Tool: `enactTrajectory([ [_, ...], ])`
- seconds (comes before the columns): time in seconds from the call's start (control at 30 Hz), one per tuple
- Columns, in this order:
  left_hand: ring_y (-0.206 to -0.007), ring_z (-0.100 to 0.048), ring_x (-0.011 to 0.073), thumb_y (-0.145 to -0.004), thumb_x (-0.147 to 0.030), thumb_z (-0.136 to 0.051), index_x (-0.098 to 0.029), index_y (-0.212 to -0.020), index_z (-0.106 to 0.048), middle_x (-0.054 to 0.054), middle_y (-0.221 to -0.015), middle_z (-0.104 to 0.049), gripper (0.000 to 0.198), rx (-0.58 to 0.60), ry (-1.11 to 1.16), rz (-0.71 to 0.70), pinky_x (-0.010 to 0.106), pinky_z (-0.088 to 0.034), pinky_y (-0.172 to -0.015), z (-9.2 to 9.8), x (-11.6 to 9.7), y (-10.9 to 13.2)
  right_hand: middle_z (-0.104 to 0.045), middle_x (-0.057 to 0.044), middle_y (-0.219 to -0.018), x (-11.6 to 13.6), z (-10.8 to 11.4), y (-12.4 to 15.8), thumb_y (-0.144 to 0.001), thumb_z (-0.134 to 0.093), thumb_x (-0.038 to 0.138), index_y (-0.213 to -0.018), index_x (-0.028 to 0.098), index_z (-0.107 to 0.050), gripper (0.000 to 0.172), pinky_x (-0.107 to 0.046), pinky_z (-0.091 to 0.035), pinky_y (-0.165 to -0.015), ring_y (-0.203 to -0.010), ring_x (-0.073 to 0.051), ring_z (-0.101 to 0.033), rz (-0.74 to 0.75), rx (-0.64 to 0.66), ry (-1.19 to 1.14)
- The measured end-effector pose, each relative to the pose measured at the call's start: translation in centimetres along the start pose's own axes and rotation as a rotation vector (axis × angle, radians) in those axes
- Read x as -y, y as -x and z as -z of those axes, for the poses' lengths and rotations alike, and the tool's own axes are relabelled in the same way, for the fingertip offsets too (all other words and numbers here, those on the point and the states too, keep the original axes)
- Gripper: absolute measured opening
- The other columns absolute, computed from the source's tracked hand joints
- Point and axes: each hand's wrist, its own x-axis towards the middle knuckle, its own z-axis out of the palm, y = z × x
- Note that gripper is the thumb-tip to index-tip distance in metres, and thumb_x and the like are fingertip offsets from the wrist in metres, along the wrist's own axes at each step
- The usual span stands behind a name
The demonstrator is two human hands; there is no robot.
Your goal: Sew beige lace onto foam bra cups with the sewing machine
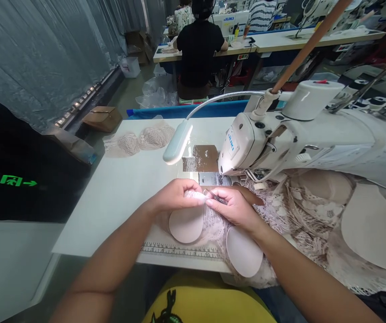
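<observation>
A pale pink lace bra (214, 223) with smooth moulded cups (186, 224) lies at the front of the sewing table. My left hand (175, 196) is closed, pinching the bra's upper edge between thumb and fingers. Small dark metal thread snips (219, 198) rest in my right hand (235, 207), their tips pointing at the pinched edge. The right thumb and fingers are closed and meet the left fingertips there. The second cup (244, 252) hangs over the table's front edge below my right wrist. Just beyond my hands is the head of a white sewing machine (236, 143).
More lace bras (307, 211) are heaped under the machine arm at right. Two lace pieces (142, 140) lie at the table's far left. A lamp (177, 141) on a bendable neck hangs above the table (112, 202). A printed ruler (182, 252) runs along the front edge. A co-worker (199, 49) sits ahead.
</observation>
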Motion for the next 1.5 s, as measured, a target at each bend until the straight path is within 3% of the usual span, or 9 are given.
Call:
enactTrajectory([
  [0.17, -0.072, -0.055, 0.0139, -0.076, -0.040, -0.067, -0.014, -0.082, -0.068, 0.002, -0.077, -0.062, 0.027, 0.050, 0.049, 0.087, 0.023, -0.039, -0.062, -0.6, -0.2, -0.2, -0.067, -0.005, -0.093, -0.7, -0.1, 0.1, -0.084, -0.059, 0.037, -0.096, 0.020, -0.065, 0.022, -0.033, -0.048, -0.082, -0.089, -0.020, -0.061, 0.008, -0.049, -0.103],
  [0.3, -0.072, -0.056, 0.0151, -0.077, -0.040, -0.067, -0.013, -0.081, -0.070, 0.003, -0.075, -0.064, 0.027, 0.031, 0.078, 0.130, 0.025, -0.040, -0.063, -0.5, 0.0, -0.3, -0.063, -0.004, -0.080, -1.5, 0.4, 0.1, -0.086, -0.054, 0.046, -0.111, 0.019, -0.056, 0.038, -0.030, -0.050, -0.064, -0.068, -0.015, -0.059, -0.062, -0.058, -0.220],
  [0.37, -0.073, -0.058, 0.0162, -0.076, -0.040, -0.068, -0.013, -0.079, -0.071, 0.004, -0.076, -0.066, 0.028, -0.011, 0.108, 0.130, 0.026, -0.042, -0.065, -0.6, 0.3, -0.4, -0.061, -0.002, -0.075, -1.4, 0.8, 0.1, -0.086, -0.051, 0.048, -0.109, 0.018, -0.057, 0.038, -0.028, -0.048, -0.057, -0.059, -0.013, -0.055, -0.089, -0.032, -0.211],
  [0.5, -0.080, -0.062, 0.0192, -0.073, -0.041, -0.072, -0.012, -0.085, -0.073, 0.008, -0.085, -0.070, 0.031, -0.062, 0.185, 0.116, 0.028, -0.045, -0.071, -0.9, 0.9, -0.6, -0.063, -0.003, -0.079, -0.7, 1.3, 0.2, -0.081, -0.059, 0.042, -0.102, 0.018, -0.064, 0.033, -0.029, -0.049, -0.063, -0.068, -0.015, -0.057, -0.087, 0.009, -0.125],
  [0.67, -0.077, -0.061, 0.0179, -0.070, -0.038, -0.075, -0.013, -0.086, -0.075, 0.007, -0.080, -0.070, 0.030, -0.027, 0.239, 0.123, 0.027, -0.044, -0.071, -1.2, 0.8, -0.8, -0.061, -0.002, -0.073, 0.0, 0.9, 0.1, -0.077, -0.063, 0.036, -0.094, 0.018, -0.063, 0.024, -0.027, -0.047, -0.058, -0.064, -0.014, -0.055, -0.078, 0.047, -0.129],
  [0.8, -0.065, -0.052, 0.0119, -0.070, -0.037, -0.075, -0.011, -0.072, -0.072, 0.000, -0.062, -0.060, 0.026, 0.021, 0.284, 0.099, 0.024, -0.037, -0.062, -1.4, 0.6, -0.9, -0.065, -0.006, -0.086, 0.2, 0.4, 0.1, -0.076, -0.065, 0.035, -0.089, 0.018, -0.063, 0.022, -0.030, -0.049, -0.067, -0.076, -0.017, -0.060, -0.061, 0.007, -0.150],
  [0.9, -0.058, -0.041, 0.0083, -0.071, -0.038, -0.074, -0.011, -0.060, -0.065, -0.004, -0.054, -0.046, 0.031, 0.040, 0.272, 0.088, 0.022, -0.030, -0.056, -1.5, 0.5, -0.8, -0.065, -0.005, -0.083, 0.2, 0.2, 0.1, -0.075, -0.067, 0.037, -0.083, 0.018, -0.063, 0.020, -0.031, -0.050, -0.065, -0.075, -0.017, -0.061, -0.079, -0.015, -0.174],
  [1.17, -0.062, -0.043, 0.0104, -0.069, -0.037, -0.074, -0.011, -0.067, -0.067, -0.001, -0.061, -0.051, 0.027, 0.029, 0.199, 0.108, 0.023, -0.032, -0.058, -1.5, 0.4, -0.8, -0.060, 0.000, -0.067, 0.0, 0.8, 0.3, -0.074, -0.069, 0.040, -0.084, 0.018, -0.060, 0.026, -0.027, -0.046, -0.051, -0.058, -0.014, -0.058, -0.195, 0.081, -0.276],
  [1.5, -0.055, -0.029, 0.0066, -0.068, -0.043, -0.073, -0.012, -0.054, -0.055, -0.005, -0.054, -0.032, 0.039, 0.083, 0.099, 0.102, 0.022, -0.019, -0.049, -2.2, 0.6, -0.8, -0.058, 0.000, -0.067, -0.1, 0.3, 0.0, -0.076, -0.066, 0.039, -0.079, 0.017, -0.059, 0.024, -0.024, -0.041, -0.050, -0.059, -0.012, -0.053, -0.151, 0.112, -0.190],
])
